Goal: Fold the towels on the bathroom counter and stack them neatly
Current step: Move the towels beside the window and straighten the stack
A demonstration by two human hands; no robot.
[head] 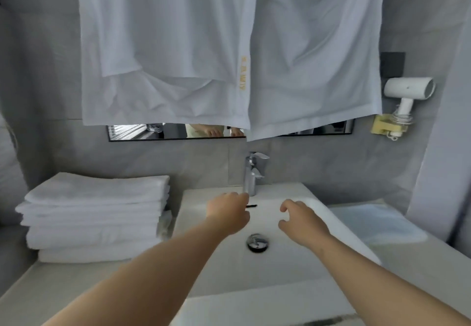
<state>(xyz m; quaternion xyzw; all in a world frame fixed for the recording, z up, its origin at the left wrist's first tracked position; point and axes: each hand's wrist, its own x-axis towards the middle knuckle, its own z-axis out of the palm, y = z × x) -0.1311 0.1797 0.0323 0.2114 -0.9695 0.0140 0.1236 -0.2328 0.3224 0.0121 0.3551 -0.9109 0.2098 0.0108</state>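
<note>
Left hand (229,213) over sink (280,274); towel stack (96,213) just left.

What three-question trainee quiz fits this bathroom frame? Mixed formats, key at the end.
1. Multiple choice: where is the stack of folded white towels relative to the white rectangular ceramic sink?
A. On the counter to its left
B. Inside the basin
C. On the counter to its right

2. True or false: the right hand grips a towel.

3. Fill in: the white hair dryer is mounted on the wall to the ___ of the chrome faucet.

Key
1. A
2. False: it hovers over the basin, fingers loosely curled, holding nothing.
3. right
</note>
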